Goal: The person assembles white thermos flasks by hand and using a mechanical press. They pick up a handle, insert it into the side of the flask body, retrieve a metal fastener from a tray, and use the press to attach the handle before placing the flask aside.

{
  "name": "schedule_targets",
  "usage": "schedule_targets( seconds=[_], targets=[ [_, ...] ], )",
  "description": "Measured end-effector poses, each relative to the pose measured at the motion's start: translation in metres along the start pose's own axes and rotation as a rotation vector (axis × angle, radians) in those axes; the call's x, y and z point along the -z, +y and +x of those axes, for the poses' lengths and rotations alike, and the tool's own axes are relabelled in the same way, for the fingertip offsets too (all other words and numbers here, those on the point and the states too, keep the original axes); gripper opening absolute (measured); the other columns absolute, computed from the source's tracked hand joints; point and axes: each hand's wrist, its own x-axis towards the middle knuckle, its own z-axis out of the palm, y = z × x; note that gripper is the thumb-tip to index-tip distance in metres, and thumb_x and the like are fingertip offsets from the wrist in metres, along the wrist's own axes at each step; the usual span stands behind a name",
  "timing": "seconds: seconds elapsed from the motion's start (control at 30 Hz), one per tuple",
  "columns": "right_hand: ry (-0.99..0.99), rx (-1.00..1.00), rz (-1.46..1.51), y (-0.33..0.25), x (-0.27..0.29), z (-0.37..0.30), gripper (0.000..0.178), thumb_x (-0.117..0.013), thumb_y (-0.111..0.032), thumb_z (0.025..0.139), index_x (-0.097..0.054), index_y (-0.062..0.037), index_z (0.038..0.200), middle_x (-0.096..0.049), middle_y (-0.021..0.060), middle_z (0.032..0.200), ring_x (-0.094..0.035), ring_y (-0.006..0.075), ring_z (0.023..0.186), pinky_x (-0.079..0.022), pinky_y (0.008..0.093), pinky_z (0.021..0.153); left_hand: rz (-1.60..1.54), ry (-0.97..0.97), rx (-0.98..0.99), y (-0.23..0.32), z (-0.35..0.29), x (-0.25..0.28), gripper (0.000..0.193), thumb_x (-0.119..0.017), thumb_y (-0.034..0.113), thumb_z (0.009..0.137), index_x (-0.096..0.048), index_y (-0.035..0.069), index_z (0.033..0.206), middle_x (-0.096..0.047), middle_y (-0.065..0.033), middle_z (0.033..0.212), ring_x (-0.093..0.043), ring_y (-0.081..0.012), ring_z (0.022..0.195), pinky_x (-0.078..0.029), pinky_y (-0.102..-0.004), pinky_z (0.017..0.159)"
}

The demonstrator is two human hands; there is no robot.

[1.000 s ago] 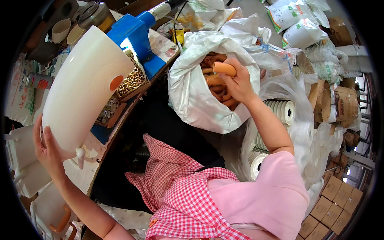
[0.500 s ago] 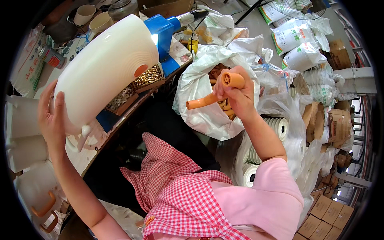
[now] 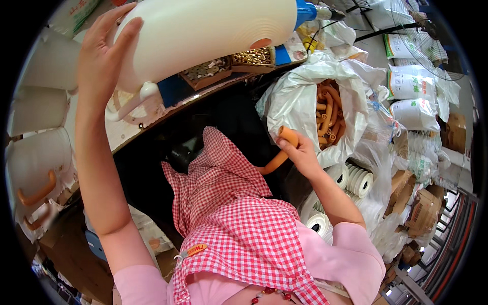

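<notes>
A large white plastic bucket lies on its side over the bench, one end against a blue block. Around its near-left end my left hand is closed, thumb on the outer wall and fingertips partly hidden behind it. Under that end sticks out a white curved handle. An orange round spot shows on the bucket's wall. In front of my lap, my right hand grips a curved orange plastic handle. A white sack beside it holds several similar orange handles.
Boxes of brass fittings and pale washers sit on the bench under the bucket. White buckets with orange handles are stacked at left. Bagged white spools lie at right, with printed sacks and cartons beyond.
My right hand has come down from above the sack toward my lap with the orange handle, turning it. The view has shifted; my left hand stays on the bucket.
</notes>
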Motion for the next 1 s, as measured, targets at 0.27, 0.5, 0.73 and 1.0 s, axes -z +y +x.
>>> schedule_targets(
  seconds=[0.27, 0.5, 0.73, 1.0],
  targets=[
    [0.147, -0.063, 0.236, 0.022, -0.032, -0.003, 0.071, -0.055, 0.003, 0.095, -0.023, -0.0152, 0.155, -0.041, 0.0137, 0.134, -0.059, 0.0228, 0.109, -0.056, 0.0347, 0.088, 0.245, 0.142, -0.038, 0.005, -0.015, -0.009, 0.043, -0.072, 0.038, 0.085, -0.070, 0.010, 0.117, -0.066, -0.0136, 0.124, -0.056, -0.0347, 0.122, -0.043, -0.0454, 0.106],
    [0.110, 0.539, -1.130, 0.030, -0.075, -0.010, 0.049, -0.050, -0.001, 0.087, -0.049, 0.0010, 0.137, -0.044, 0.0268, 0.139, -0.043, 0.0454, 0.127, -0.034, 0.0517, 0.108, 0.458, 0.092, 0.112, 0.017, -0.027, 0.002, 0.050, -0.065, 0.054, 0.083, -0.073, 0.017, 0.116, -0.064, -0.0091, 0.121, -0.052, -0.0291, 0.121, -0.041, -0.0490, 0.098],
    [-0.450, 0.314, -0.660, 0.248, -0.016, 0.044, 0.034, -0.052, -0.011, 0.093, -0.050, 0.0010, 0.125, -0.058, 0.0260, 0.116, -0.053, 0.0393, 0.116, -0.040, 0.0458, 0.102, 0.441, 0.118, 0.077, -0.004, -0.016, -0.013, 0.052, -0.064, 0.058, 0.083, -0.072, 0.019, 0.115, -0.063, -0.0071, 0.119, -0.049, -0.0286, 0.122, -0.039, -0.0477, 0.098],
    [-0.599, 0.325, -0.532, -0.005, -0.050, 0.024, 0.041, -0.061, -0.018, 0.095, -0.042, -0.0008, 0.126, -0.058, 0.0230, 0.110, -0.060, 0.0403, 0.099, -0.048, 0.0448, 0.088, 0.163, 0.304, -0.133, -0.008, -0.024, -0.010, 0.046, -0.074, 0.041, 0.075, -0.072, 0.009, 0.108, -0.067, -0.0150, 0.110, -0.056, -0.0356, 0.112, -0.044, -0.0510, 0.096]
  ],
)
